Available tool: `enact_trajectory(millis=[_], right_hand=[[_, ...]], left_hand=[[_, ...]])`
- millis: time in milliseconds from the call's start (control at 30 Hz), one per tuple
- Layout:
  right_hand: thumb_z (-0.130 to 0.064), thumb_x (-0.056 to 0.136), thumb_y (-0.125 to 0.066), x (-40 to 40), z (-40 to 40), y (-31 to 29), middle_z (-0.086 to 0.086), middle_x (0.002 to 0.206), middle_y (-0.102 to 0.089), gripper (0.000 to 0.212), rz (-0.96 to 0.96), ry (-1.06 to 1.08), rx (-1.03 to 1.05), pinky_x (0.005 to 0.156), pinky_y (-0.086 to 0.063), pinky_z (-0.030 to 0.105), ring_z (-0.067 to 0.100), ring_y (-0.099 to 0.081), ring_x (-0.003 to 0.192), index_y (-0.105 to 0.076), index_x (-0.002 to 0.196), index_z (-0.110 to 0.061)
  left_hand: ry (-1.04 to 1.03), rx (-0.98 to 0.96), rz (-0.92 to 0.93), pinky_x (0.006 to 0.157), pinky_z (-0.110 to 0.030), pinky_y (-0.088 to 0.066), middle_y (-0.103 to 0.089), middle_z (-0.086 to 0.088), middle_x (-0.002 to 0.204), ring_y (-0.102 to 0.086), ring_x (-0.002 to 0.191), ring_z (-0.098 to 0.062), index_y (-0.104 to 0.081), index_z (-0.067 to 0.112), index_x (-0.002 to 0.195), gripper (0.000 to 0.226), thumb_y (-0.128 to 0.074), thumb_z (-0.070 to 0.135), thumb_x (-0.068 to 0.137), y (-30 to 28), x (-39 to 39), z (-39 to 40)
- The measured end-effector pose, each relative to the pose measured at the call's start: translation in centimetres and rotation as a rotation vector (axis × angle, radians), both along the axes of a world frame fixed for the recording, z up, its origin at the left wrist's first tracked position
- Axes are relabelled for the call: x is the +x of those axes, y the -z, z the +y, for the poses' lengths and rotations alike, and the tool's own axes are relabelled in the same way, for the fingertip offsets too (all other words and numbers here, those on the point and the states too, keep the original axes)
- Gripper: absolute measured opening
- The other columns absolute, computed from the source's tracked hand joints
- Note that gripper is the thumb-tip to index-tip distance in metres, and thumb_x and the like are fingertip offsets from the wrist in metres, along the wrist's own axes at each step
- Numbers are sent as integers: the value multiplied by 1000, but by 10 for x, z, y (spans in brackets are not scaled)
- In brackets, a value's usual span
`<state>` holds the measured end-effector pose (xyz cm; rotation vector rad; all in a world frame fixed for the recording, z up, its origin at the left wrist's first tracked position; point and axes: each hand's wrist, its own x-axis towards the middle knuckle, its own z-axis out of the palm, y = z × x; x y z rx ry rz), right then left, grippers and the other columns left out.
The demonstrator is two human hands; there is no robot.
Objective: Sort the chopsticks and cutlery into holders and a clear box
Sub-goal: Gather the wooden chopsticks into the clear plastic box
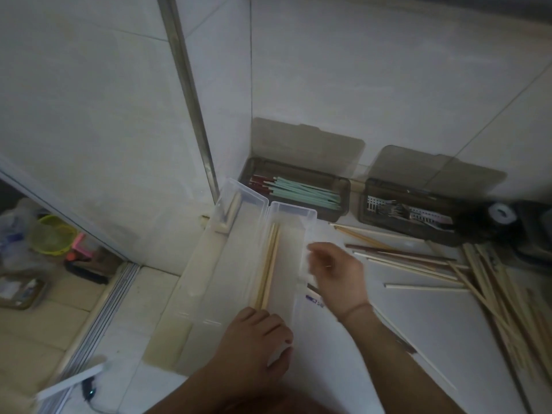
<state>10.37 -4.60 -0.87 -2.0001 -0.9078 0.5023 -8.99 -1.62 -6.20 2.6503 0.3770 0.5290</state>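
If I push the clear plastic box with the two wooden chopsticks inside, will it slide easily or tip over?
The long clear plastic box is low and flat-bottomed, so it probably slides and does not tip. It holds only two pale wooden chopsticks, so it is likely light and may skid on the smooth white counter. The left hand rests at its near end, perhaps steadying it.

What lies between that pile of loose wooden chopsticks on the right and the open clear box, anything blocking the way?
Nothing solid blocks it. The clear box lies open with its lid folded away to the left. Only bare counter and the right hand, hovering beside the box's right wall, lie between it and the loose chopsticks. The left hand rests on the box's near end.
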Motion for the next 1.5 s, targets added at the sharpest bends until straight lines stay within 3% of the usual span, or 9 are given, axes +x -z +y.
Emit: enact_trajectory(millis=[100, 233, 367, 567, 700, 867, 1100, 1233, 1500], right_hand=[[-9, 86, -64, 44, -49, 23, 3, 95, -70, 18, -192, 198, -204, 82, -47, 22, 20, -66, 83, -71, 99, -20], [-28, 89, -61, 72, -103, 58, 7, 118, -59, 30, -351, 63, -798, 82, -46, 30, 28, -58, 105, -65, 118, -23], [-32, 91, -56, 65, -110, 65, -6, 103, -62, 17, -539, 116, -873, 63, -38, 22, 17, -57, 101, -70, 99, -32], [-25, 91, -53, 65, -99, 45, -4, 91, -62, 15, -559, 186, -834, 62, -39, 23, 19, -59, 88, -67, 90, -28], [-22, 96, -49, 59, -67, -18, -1, 69, -58, 14, -488, 191, -312, 56, -43, 28, 21, -55, 59, -63, 94, -21], [-28, 95, -46, 17, -27, -46, -7, 86, -69, 27, -168, -170, 253, 72, -50, 16, 3, -65, 79, -68, 97, -13], [-19, 89, -47, -22, -1, 27, 7, 88, -68, 24, -487, -586, -28, 71, -49, 25, 21, -64, 77, -68, 90, -9], [-6, 90, -45, -33, 15, 39, 16, 110, -58, 24, -633, -790, -435, 75, -50, 39, 36, -61, 93, -58, 111, -3], [-19, 91, -51, -45, 36, 45, 11, 116, -58, 35, -712, -840, -689, 79, -44, 37, 32, -57, 103, -53, 125, -12]], left_hand=[[-7, 4, 11, 66, -31, -40, -59, 9, 80, -53, 71, -15, -62, 27, 79, 12, -69, 32, 72, 0, 2, -1], [-4, 17, 19, 67, -32, -39, -58, 10, 80, -52, 71, -15, -59, 28, 80, 12, -68, 33, 75, 2, 1, -1], [3, 4, 23, 66, -32, -40, -59, 10, 82, -53, 71, -15, -58, 29, 82, 10, -66, 33, 78, 1, 2, -2], [12, -14, 38, 68, -29, -37, -58, 13, 83, -52, 73, -12, -59, 29, 82, 10, -67, 33, 78, -2, 2, -1], [9, -3, 33, 67, -31, -39, -59, 12, 83, -53, 73, -13, -60, 29, 82, 8, -66, 34, 79, -1, 2, -1], [11, -22, -97, 68, -29, -42, -60, 9, 83, -56, 73, -16, -63, 24, 77, 10, -72, 24, 80, 5, 0, 0], [100, -77, -303, 68, -24, -44, -60, 1, 79, -53, 70, -19, -66, 13, 72, 18, -81, 5, 79, 10, -7, 7], [104, -93, -274, 66, -25, -44, -60, 0, 79, -54, 70, -21, -65, 14, 73, 19, -80, 6, 81, 11, -7, 7], [104, -117, -210, 71, -22, -43, -63, 1, 79, -55, 72, -18, -67, 15, 73, 16, -79, 9, 81, 10, -8, 7]])
